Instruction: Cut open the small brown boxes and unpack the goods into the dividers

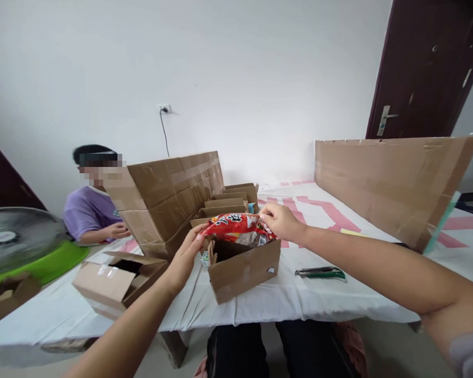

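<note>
A red snack packet (233, 224) with printed lettering is stretched between my two hands above an open cardboard box (244, 270). My left hand (191, 247) grips its left end, thumb on the near side. At the right end, my right hand (279, 220) pinches the packet with closed fingers. Other packaged items, partly clear plastic, show inside the box under the packet. A small green-and-white item (205, 258) sits by the box's left side. To the right of the box lies a green utility knife (321, 273).
More open boxes (226, 202) stand in a row behind. A tall cardboard partition (177, 184) rises at left, another (386, 184) at right. An open carton (106, 281) stands front left. Beyond the left partition sits a person (90, 210) in purple, near a fan (18, 241).
</note>
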